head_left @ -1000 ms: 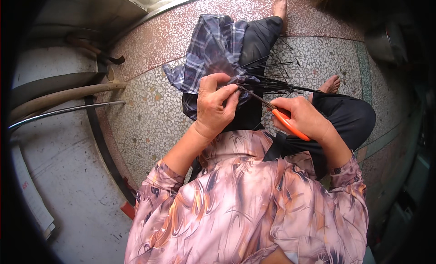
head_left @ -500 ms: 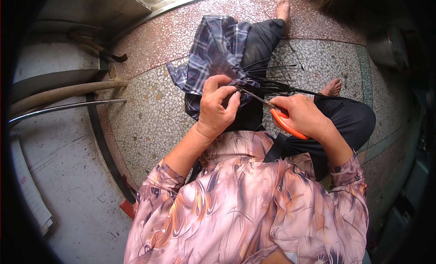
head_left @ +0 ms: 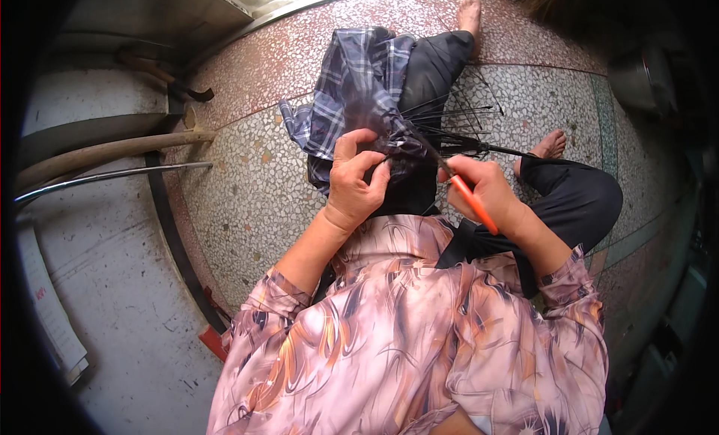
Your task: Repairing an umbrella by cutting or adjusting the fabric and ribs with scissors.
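The plaid cloth (head_left: 356, 68) is spread toward 12 o'clock from the left hand (head_left: 355, 182), the nearer one; its dark edge appears pinched between thumb and forefinger. Black ribs (head_left: 460, 141) are fanned from the cloth toward 3 o'clock. Orange-handled scissors (head_left: 477, 207) are gripped in the right hand (head_left: 488, 188), their long axis pointed toward 11 o'clock, where cloth and ribs meet.

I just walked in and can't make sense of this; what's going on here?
A person is working with both hands over their lap. The right hand grips an orange-handled tool, probably scissors. The left hand seems to pinch something thin and dark, too small to make out. Plaid cloth lies beyond the hands, with thin dark rods spreading to the right.
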The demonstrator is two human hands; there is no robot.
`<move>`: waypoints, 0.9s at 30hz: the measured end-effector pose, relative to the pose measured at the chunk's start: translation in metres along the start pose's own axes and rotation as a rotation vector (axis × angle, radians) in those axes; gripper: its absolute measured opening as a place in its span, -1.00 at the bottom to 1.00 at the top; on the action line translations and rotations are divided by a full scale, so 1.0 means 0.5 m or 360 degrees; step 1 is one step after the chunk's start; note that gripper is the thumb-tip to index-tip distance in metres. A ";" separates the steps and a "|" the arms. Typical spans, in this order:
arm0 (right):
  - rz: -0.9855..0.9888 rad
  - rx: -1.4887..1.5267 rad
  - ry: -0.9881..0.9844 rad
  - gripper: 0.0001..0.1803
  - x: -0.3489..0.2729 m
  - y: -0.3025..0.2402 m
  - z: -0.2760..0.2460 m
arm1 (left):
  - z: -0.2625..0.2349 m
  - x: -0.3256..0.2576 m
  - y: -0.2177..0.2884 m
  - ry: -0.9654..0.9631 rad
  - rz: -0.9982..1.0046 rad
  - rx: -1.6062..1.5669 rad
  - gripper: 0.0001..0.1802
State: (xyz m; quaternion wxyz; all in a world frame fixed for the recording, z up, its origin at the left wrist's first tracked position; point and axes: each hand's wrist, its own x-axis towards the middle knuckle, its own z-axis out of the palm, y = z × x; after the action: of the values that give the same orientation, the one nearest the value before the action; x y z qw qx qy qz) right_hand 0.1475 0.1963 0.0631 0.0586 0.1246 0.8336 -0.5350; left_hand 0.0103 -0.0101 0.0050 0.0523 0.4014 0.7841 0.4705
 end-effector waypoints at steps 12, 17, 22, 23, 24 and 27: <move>-0.0070 0.0225 0.0361 -0.62 0.044 0.077 0.028 | -0.013 0.007 0.012 -0.0058 -0.0160 -0.0038 -0.84; -0.0368 -0.0339 0.0638 -0.59 0.071 0.089 0.067 | -0.026 0.028 0.044 -0.0321 -0.0197 0.0284 -0.63; -0.0563 -0.0649 0.0622 -0.53 0.089 0.101 0.070 | -0.045 0.047 0.045 -0.0207 -0.0118 0.0133 -0.64; -0.0622 -0.0578 0.0624 -0.52 0.089 0.099 0.066 | -0.053 0.053 0.045 -0.0167 -0.0189 0.0118 -0.66; -0.0682 -0.0510 0.0626 -0.51 0.089 0.097 0.061 | -0.057 0.054 0.038 -0.0151 -0.0212 0.0088 -0.68; -0.0656 -0.0404 0.0639 -0.51 0.089 0.095 0.054 | -0.061 0.059 0.024 -0.0164 -0.0385 0.0050 -0.72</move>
State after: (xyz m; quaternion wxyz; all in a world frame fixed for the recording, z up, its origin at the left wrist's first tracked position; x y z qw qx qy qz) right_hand 0.1165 0.1974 -0.0003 -0.2017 0.0477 0.8963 -0.3921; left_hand -0.0164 -0.0087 0.0398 0.1427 0.3283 0.8304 0.4270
